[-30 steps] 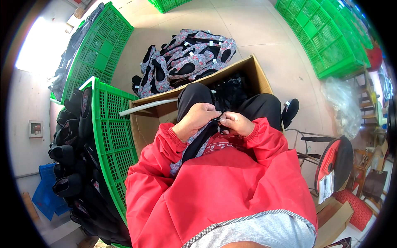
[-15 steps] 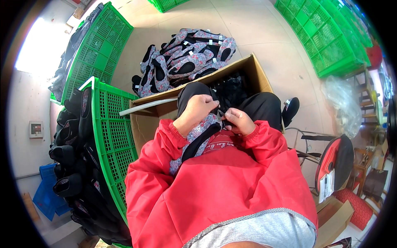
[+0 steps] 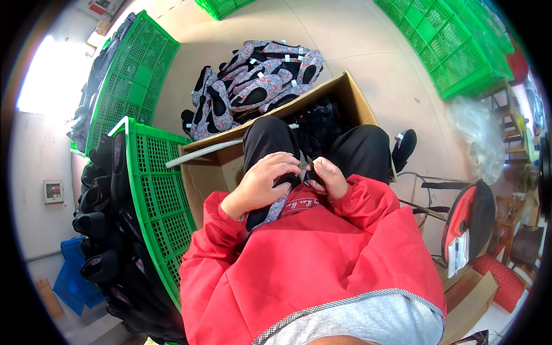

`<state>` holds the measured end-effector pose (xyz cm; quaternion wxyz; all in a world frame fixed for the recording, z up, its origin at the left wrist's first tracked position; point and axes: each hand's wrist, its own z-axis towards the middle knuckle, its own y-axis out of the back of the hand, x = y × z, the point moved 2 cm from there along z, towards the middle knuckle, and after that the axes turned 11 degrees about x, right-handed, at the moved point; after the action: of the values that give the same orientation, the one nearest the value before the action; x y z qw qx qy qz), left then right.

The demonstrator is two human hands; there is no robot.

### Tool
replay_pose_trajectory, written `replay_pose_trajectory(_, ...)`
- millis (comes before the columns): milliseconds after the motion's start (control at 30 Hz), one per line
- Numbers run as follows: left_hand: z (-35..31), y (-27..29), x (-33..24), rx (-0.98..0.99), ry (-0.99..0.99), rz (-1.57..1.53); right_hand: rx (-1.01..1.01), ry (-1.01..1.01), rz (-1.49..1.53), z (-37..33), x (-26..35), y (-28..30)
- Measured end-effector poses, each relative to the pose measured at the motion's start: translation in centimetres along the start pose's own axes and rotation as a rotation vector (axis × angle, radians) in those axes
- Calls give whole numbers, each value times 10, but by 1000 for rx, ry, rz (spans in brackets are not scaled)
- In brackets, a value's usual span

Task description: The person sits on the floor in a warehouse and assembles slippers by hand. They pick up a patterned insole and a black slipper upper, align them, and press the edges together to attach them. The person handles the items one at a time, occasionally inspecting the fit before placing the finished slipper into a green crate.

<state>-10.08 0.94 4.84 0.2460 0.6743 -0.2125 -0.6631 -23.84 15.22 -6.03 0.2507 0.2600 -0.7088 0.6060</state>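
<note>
Over my lap, my left hand (image 3: 260, 187) is curled with its fingers round a cloth shoe (image 3: 276, 211) of grey floral fabric with black parts, mostly hidden by the hand and the red sleeve. Beside it, my right hand (image 3: 329, 178) is closed in a pinch. A small dark pointed tool (image 3: 311, 163) sticks up between its thumb and fingers; its exact kind is too small to tell. The fingertips of both hands are close together, just above the red apron front.
A cardboard box (image 3: 361, 103) with black contents stands around my knees, a pale tube (image 3: 204, 153) across it. Beyond lies a pile of floral shoes (image 3: 253, 95). Green crates (image 3: 164, 201) with black shoes stand left; another green crate (image 3: 443, 52) is far right, a round stool (image 3: 466, 227) nearer.
My left hand has turned and lowered over the floral shoe, covering more of it. The right hand has shifted slightly, and the dark tool now points upward. The view has tilted a little.
</note>
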Motion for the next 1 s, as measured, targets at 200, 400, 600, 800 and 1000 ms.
replay_pose_trajectory(200, -4, -12, 15, -191, 26, 37, 13, 105, -83, 2, -5, -12)
replay_pose_trajectory(400, -4, -11, 19, -604, 189, -98, -2, 298, -416, 12, -8, -35)
replay_pose_trajectory(600, 3, -25, 25, -772, 243, -74, -163, 323, -773, 20, -4, -45)
replay_pose_trajectory(800, 5, -28, 20, -785, 215, -74, -187, 311, -782, 23, -3, -47)
replay_pose_trajectory(1000, 5, -31, 25, -802, 200, -26, -219, 353, -761, 26, -8, -48)
